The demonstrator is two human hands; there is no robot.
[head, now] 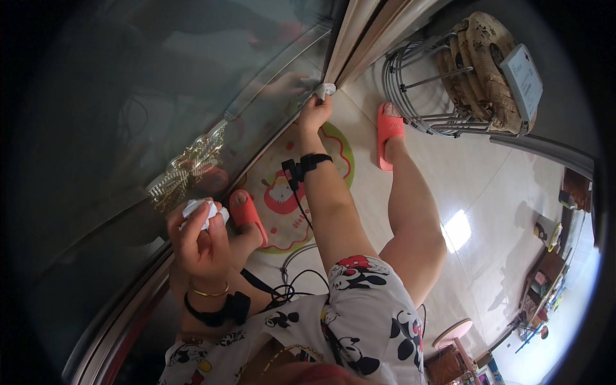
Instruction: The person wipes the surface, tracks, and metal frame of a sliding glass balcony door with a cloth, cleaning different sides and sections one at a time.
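A crumpled white tissue (204, 211) is held in the fingers of my left hand (202, 240), raised in front of the dark glass door panel (144, 96). My right hand (315, 113) reaches out and down, pinching a second white tissue (326, 89) against the foot of the door's metal frame (344, 72). The glass mirrors this hand and tissue. Black bands with small devices sit on both wrists. On the glass, left of centre, is a gold ornamental decoration (190, 166).
A round patterned mat (279, 231) and my pink slippers (385, 144) are on the tiled floor. Black cable (293, 288) loops near my body. Metal-framed round stools (409, 91) with stacked cushions (481, 72) stand at upper right. A patterned bin (546, 231) stands far right.
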